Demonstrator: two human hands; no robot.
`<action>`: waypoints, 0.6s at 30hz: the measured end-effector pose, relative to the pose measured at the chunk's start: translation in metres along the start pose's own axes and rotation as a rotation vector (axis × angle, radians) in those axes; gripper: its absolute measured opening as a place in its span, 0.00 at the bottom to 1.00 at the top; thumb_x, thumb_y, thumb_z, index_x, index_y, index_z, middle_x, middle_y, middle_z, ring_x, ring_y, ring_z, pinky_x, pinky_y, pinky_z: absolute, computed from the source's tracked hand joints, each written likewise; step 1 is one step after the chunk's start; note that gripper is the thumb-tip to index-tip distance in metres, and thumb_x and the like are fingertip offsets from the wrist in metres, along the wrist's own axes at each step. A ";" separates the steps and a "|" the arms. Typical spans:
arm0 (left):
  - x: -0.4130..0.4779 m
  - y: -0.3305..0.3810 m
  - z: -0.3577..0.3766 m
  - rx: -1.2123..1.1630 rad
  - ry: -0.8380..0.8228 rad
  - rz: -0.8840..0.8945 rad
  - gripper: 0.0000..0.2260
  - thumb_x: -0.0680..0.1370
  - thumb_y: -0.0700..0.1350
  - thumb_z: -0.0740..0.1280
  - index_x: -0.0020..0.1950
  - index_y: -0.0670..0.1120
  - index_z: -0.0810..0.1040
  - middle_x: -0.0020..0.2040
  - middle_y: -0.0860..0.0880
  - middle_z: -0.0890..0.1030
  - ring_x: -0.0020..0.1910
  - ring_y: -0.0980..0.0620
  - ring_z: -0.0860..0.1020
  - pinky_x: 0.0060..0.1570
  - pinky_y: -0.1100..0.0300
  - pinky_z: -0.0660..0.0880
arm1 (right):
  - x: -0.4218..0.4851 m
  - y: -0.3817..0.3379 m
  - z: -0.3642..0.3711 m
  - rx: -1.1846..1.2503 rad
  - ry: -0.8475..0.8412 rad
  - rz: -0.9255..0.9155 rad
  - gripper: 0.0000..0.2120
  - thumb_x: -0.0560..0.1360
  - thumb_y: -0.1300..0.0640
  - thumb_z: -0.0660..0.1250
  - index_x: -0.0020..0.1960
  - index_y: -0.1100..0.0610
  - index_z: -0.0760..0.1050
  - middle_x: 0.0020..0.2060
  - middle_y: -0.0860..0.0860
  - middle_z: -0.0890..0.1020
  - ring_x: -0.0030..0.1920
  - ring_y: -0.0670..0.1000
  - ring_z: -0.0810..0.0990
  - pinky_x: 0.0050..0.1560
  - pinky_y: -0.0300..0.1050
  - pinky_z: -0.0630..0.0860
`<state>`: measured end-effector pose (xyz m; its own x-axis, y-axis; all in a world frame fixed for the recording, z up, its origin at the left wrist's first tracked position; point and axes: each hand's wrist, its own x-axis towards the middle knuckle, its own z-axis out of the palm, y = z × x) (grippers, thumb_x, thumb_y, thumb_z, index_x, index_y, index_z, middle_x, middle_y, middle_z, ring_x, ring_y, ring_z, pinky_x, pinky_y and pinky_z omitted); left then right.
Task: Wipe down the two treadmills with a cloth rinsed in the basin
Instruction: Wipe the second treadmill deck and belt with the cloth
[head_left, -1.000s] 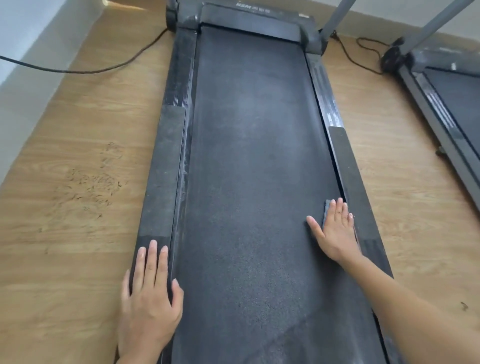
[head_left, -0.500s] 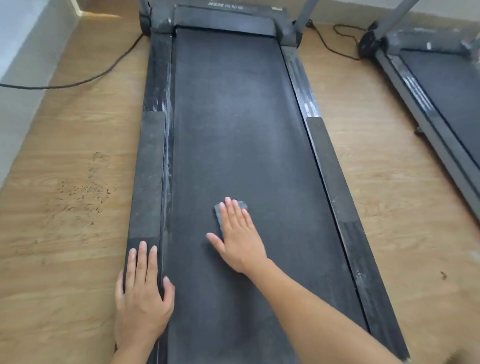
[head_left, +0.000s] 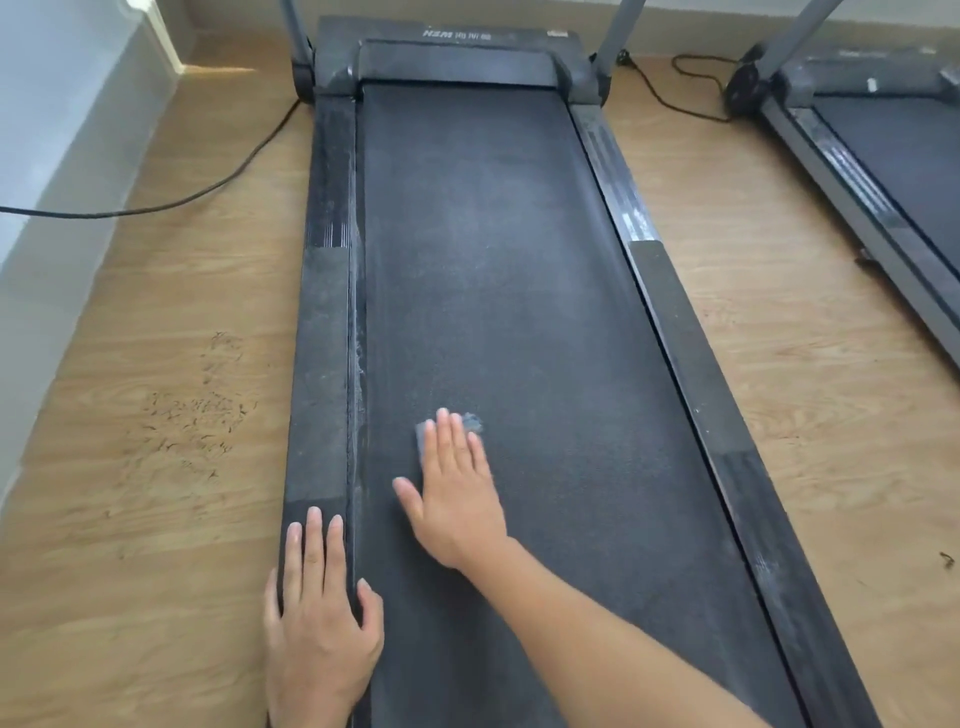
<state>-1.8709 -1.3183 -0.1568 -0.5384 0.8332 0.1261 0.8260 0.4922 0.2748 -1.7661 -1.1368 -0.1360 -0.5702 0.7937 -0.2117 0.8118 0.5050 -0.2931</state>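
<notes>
A black treadmill (head_left: 498, 249) runs up the middle of the view, its belt dusty and grey-streaked. My right hand (head_left: 454, 493) lies flat on the belt's left half, pressing a small grey cloth (head_left: 470, 422) whose edges show past my fingertips. My left hand (head_left: 319, 623) rests flat on the left side rail near the rear end, fingers spread, thumb over the rail's inner edge, holding nothing. A second treadmill (head_left: 883, 156) stands at the right edge, only partly in view. No basin is in view.
Wooden floor (head_left: 171, 415) lies on both sides, with dark scuff marks at the left. A black power cable (head_left: 156, 208) runs across the floor at the left, another (head_left: 675, 88) coils between the treadmills. A pale wall (head_left: 52, 156) borders the left. Grey uprights rise at the front.
My right hand slid the cloth from the belt's right edge across to the left half. My left hand stayed on the left rail. The view tilted up a little.
</notes>
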 end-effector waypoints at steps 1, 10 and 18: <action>0.000 -0.001 0.001 0.004 -0.005 0.008 0.33 0.77 0.50 0.57 0.84 0.44 0.64 0.86 0.46 0.59 0.84 0.45 0.59 0.76 0.39 0.66 | 0.001 -0.021 0.006 -0.007 -0.017 -0.075 0.38 0.85 0.36 0.41 0.85 0.59 0.37 0.84 0.55 0.35 0.83 0.53 0.30 0.83 0.57 0.40; -0.002 0.000 -0.002 0.005 0.003 0.013 0.33 0.78 0.51 0.56 0.83 0.44 0.65 0.86 0.47 0.59 0.84 0.46 0.59 0.75 0.39 0.67 | -0.060 0.173 -0.048 -0.099 0.010 0.307 0.43 0.81 0.28 0.38 0.85 0.55 0.34 0.84 0.52 0.35 0.83 0.51 0.31 0.84 0.54 0.39; 0.001 0.004 -0.006 0.025 -0.047 -0.003 0.33 0.79 0.50 0.56 0.84 0.44 0.62 0.86 0.47 0.56 0.85 0.46 0.56 0.75 0.40 0.67 | -0.068 0.135 -0.035 -0.060 0.010 0.360 0.49 0.78 0.24 0.37 0.84 0.58 0.34 0.82 0.56 0.31 0.81 0.54 0.27 0.83 0.55 0.36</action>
<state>-1.8691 -1.3174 -0.1504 -0.5330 0.8422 0.0805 0.8285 0.5003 0.2514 -1.6132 -1.1111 -0.1281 -0.2458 0.9275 -0.2818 0.9663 0.2116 -0.1465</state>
